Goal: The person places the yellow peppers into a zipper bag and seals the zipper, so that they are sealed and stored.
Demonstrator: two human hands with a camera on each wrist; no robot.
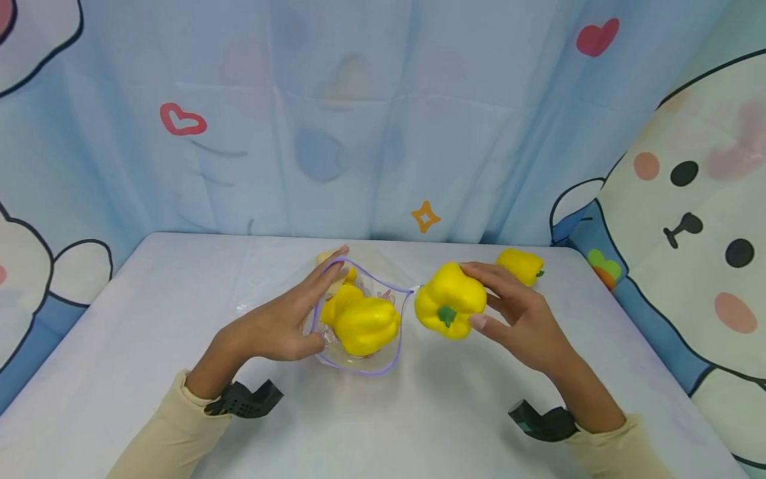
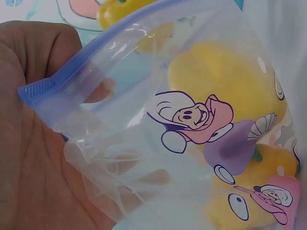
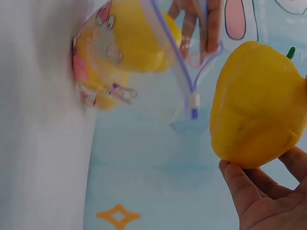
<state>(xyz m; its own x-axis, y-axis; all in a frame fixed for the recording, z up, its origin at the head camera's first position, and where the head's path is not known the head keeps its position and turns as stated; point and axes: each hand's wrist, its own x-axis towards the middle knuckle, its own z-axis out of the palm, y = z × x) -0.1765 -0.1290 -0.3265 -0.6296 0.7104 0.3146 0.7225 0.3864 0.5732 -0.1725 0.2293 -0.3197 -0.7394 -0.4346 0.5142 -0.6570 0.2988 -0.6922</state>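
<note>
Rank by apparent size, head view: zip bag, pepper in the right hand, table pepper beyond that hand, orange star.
1. Zip bag
2. Pepper in the right hand
3. Table pepper, partly covered and farther off, so true size unsure
4. Orange star

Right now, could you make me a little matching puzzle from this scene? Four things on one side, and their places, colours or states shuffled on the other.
Things:
1. Left hand
2. Right hand
3. Clear bag
4. Sleeves

Descriptions:
A. Beige
B. Open, with yellow peppers inside
C. Touching the bag
D. Holding one pepper outside the bag

Right pairs: 1-C, 2-D, 3-B, 4-A.
</note>
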